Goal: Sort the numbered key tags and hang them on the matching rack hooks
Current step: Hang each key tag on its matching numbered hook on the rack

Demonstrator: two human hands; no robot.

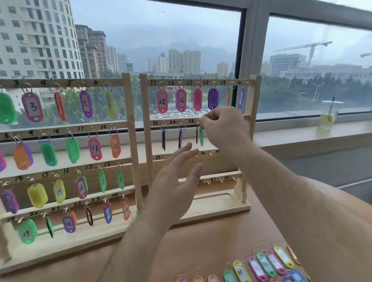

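a: what are the hands doing?
b: right hand [224, 126] pinches the top of a green tag [201, 135] hanging just under its fingertips on the rack [146, 121]. left hand [175, 186] hovers below, fingers spread, holding nothing.
a: other tags?
b: loose tags [231, 280] lie on the tabletop [79, 273], nearer than both hands.

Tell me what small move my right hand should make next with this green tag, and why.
Probably slip its ring over the hook and let go. The right hand pinches the green tag by its top at the second rail of the right rack, just past the 33 mark, and the tag hangs straight down. The hand hides the hook.
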